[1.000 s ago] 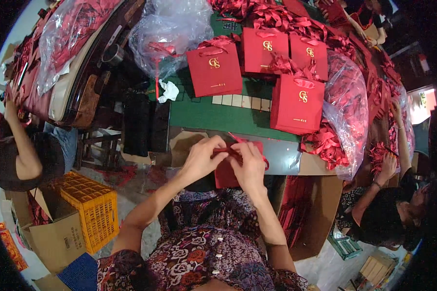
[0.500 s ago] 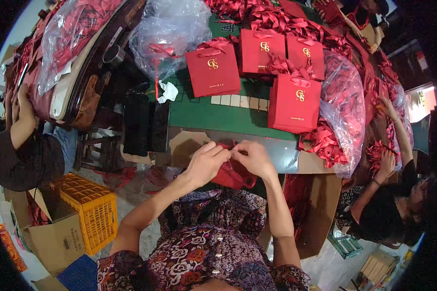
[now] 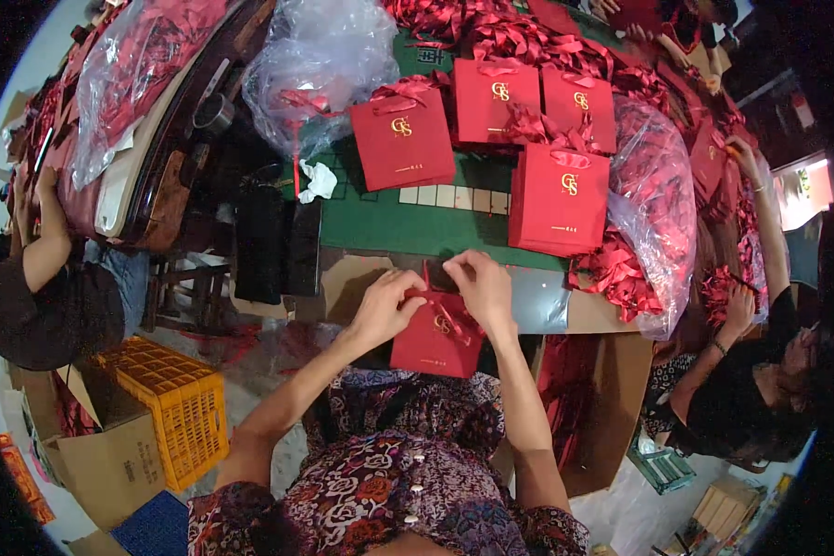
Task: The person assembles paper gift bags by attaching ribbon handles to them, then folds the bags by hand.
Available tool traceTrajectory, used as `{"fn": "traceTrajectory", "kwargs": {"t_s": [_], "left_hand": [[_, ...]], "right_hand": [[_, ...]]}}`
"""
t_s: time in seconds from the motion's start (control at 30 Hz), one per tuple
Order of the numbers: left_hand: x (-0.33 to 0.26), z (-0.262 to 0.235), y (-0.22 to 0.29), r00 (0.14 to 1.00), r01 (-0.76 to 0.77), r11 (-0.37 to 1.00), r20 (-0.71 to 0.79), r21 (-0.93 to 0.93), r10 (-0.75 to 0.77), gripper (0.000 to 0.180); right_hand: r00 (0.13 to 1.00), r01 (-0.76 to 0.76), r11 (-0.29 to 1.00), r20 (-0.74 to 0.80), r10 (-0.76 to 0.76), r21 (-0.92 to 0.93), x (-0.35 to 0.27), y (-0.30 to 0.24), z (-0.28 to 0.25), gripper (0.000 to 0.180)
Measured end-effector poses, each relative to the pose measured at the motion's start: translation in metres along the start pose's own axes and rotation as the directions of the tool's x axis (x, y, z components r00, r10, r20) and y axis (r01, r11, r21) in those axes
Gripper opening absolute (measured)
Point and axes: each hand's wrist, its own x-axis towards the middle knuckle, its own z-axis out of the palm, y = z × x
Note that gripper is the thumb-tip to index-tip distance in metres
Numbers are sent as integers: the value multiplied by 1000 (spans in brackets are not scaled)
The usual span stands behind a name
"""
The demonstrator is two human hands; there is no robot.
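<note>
The red paper bag (image 3: 435, 347) lies at the near edge of the worktop (image 3: 417, 227), in front of the torso. Its gold-printed face is toward the viewer, its top edge points away from the person, and its vertical axis slants slightly. Its lower part extends over the lap. A red ribbon (image 3: 452, 326) crosses the upper face; a narrow end stands up between the hands.

The left hand (image 3: 389, 301) is at the bag's upper left corner, with fingers curled and thumb beside the ribbon. Whether it pinches the ribbon or the bag's edge cannot be told. The right hand (image 3: 480, 287) is above the upper right side, with thumb and forefinger drawn together; anything between them cannot be made out. From the right fingertips, the bag lies toward the body. The left fingertips are the nearer pair to its top edge.

Beyond the hands, red bags stand in stacks: a near right stack (image 3: 561, 199), a left stack (image 3: 401, 144) and two behind. To their right, a clear plastic sack (image 3: 653, 213) contains red ribbons. At the upper left, another clear sack (image 3: 320, 65) shows a little red ribbon at its lower part.

Below the worktop, on the right, an open cardboard box (image 3: 612, 408) holds flat red pieces. On the left, a yellow crate (image 3: 171, 398) adjoins an open carton (image 3: 111, 454) with red material inside.
</note>
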Motion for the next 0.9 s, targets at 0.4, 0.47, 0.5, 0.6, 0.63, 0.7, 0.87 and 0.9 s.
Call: {"fn": "traceTrajectory", "kwargs": {"t_s": [0.4, 0.47, 0.5, 0.6, 0.63, 0.7, 0.87, 0.9], "left_hand": [[-8, 16, -13, 1000, 20, 1000, -17, 2, -20, 22], [0, 7, -1, 984, 176, 981, 11, -88, -175, 24], [4, 7, 0, 977, 214, 973, -5, -89, -215, 24], [8, 16, -10, 976, 192, 981, -114, 27, -188, 26], [10, 19, -10, 973, 206, 973, -133, 107, -191, 27], [11, 25, -11, 962, 230, 966, -178, 117, -208, 21], [18, 33, -7, 969, 153, 977, -217, 147, -119, 13], [19, 34, -7, 972, 102, 985, -226, 137, -69, 12]], "right_hand": [[948, 285, 931, 210, -239, -230, -3, 5, 15, 10], [977, 191, 960, 134, -166, -205, -4, 7, 17, 14], [981, 188, 969, 84, -176, -163, -6, 10, 15, 16], [993, 118, 993, 12, -118, 12, -10, 9, 14, 17], [997, 61, 998, 41, -62, 8, -9, 7, 12, 17], [999, 10, 996, 44, -14, 88, -10, 7, 13, 16], [999, -29, 977, 33, 22, 210, -15, 17, 12, 20], [998, 29, 982, 42, -37, 185, -15, 25, 15, 22]]}}
